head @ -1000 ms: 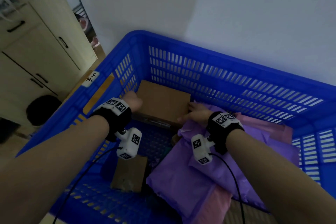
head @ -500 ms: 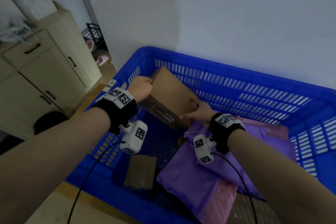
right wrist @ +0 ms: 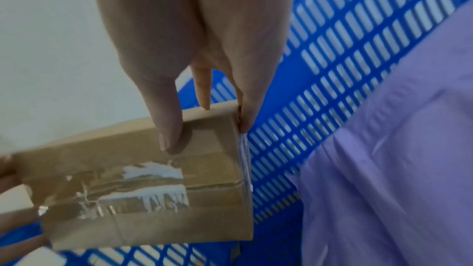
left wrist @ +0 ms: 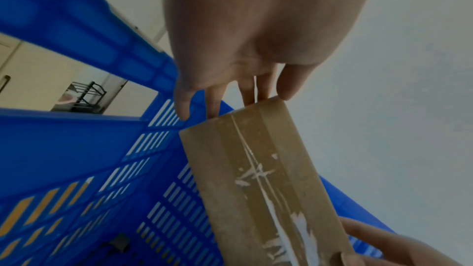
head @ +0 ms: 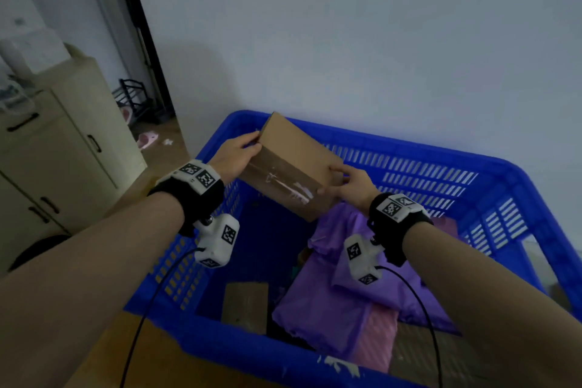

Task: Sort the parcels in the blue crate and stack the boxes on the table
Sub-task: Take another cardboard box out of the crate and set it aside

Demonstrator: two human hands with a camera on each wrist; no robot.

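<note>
A brown cardboard box (head: 296, 157) with torn tape on its side hangs tilted above the far left corner of the blue crate (head: 409, 148). My left hand (head: 239, 154) grips its left end, fingers (left wrist: 245, 90) behind the edge. My right hand (head: 352, 183) grips the right end, thumb (right wrist: 166, 120) on the taped face of the box (right wrist: 143, 189). The left wrist view shows the box (left wrist: 258, 185) from below. Purple mailer bags (head: 340, 290) and a small cardboard box (head: 245, 305) lie in the crate.
A beige cabinet (head: 53, 161) stands at the left with a dark round object on the floor beside it. A white wall runs right behind the crate. A doorway with a black rack (head: 135, 101) opens at the back left. Wooden floor shows left of the crate.
Both hands have lifted the cardboard box from the crate's floor up above its rim and tilted it. The view has swung upward, showing more wall.
</note>
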